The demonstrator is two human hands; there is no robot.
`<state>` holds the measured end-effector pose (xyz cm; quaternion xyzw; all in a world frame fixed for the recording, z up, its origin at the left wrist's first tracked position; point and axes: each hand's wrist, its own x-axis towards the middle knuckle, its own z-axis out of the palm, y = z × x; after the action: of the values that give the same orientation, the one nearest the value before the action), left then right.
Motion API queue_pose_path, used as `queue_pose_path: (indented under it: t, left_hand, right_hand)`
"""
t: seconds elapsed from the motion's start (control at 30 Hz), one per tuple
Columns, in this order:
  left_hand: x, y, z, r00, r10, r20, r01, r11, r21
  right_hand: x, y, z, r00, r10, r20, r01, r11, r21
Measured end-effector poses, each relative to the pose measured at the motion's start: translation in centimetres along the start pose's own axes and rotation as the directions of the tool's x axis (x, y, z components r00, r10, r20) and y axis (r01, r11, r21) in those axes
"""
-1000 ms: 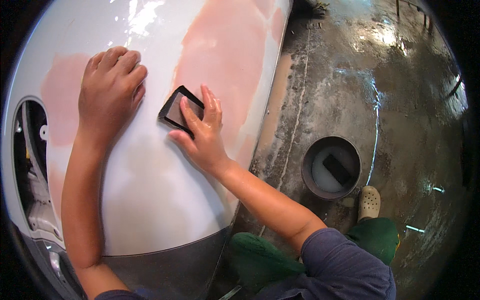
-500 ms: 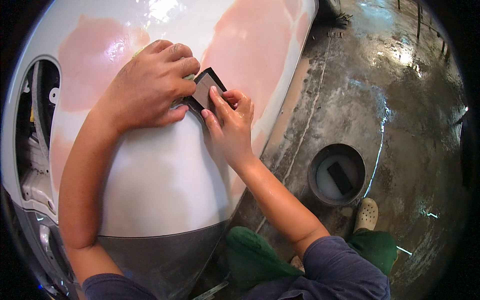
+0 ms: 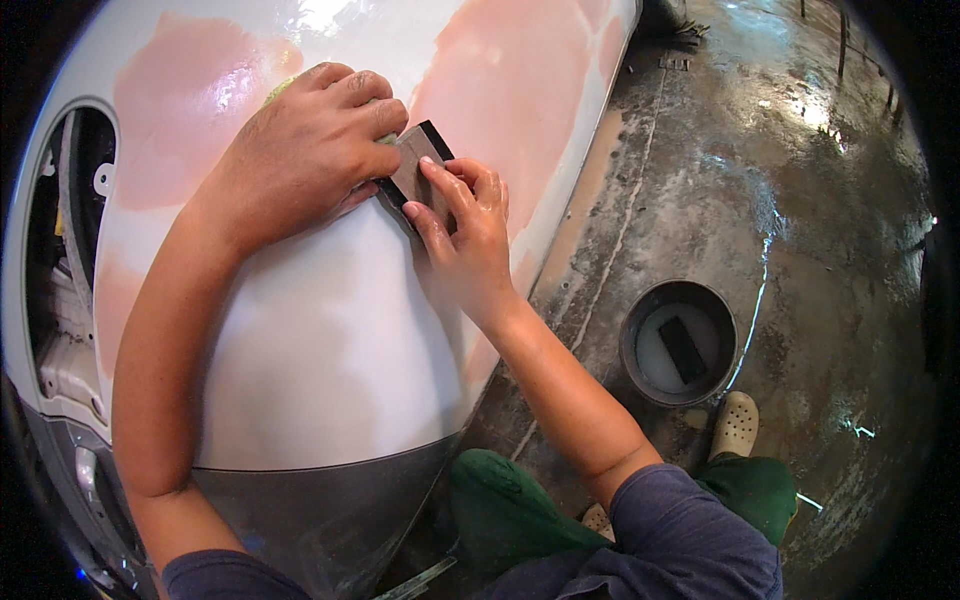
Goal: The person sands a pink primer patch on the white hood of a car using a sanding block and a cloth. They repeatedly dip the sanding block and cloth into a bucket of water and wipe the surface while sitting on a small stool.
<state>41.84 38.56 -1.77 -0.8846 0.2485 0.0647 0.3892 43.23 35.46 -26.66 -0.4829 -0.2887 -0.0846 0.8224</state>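
Wet sanding, apparently, of a glossy white vehicle panel with pink patches (image 3: pixel 300 350). The right hand (image 3: pixel 472 225) grasps a flat, brown-faced, black-edged rectangular block (image 3: pixel 409 178) over the panel, contact unclear; the left hand (image 3: pixel 315 150), just beside it, curls round a mostly hidden yellow-green pad (image 3: pixel 277 92). Resumed strokes would call for the block seated flat.

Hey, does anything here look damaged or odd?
Yes: pink patches interrupt the white vehicle panel, and its cutout at left exposes inner metal. The concrete floor at right looks wet and shiny.
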Motion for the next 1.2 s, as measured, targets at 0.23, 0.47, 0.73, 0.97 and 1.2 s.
queue_pose_path:
  t: [0.23,0.47,0.73,0.97,1.2]
  left_hand:
    - [0.4,-0.8,-1.1,0.998,-0.017,0.068,0.021,0.999,-0.048]
    - [0.2,-1.7,-2.3,0.957,-0.283,-0.071,0.291,0.915,0.280]
    - [0.4,-2.0,-3.1,0.913,-0.407,-0.004,0.369,0.824,0.430]
    - [0.4,-3.2,-2.8,0.938,-0.347,-0.015,0.323,0.855,0.406]
    - [1.6,-3.0,-3.0,0.956,-0.293,-0.024,0.279,0.878,0.388]
  right_hand:
    - [0.1,-0.3,1.2,0.994,-0.083,-0.073,0.083,0.997,-0.003]
    - [-0.2,-0.3,1.6,0.997,-0.031,-0.077,0.026,0.998,-0.059]
    - [3.7,2.8,0.8,0.978,-0.198,-0.067,0.193,0.979,-0.065]
    - [7.1,3.4,1.5,0.968,-0.138,-0.208,0.133,0.990,-0.037]
    - [9.6,2.7,1.1,0.972,-0.130,-0.198,0.125,0.991,-0.041]
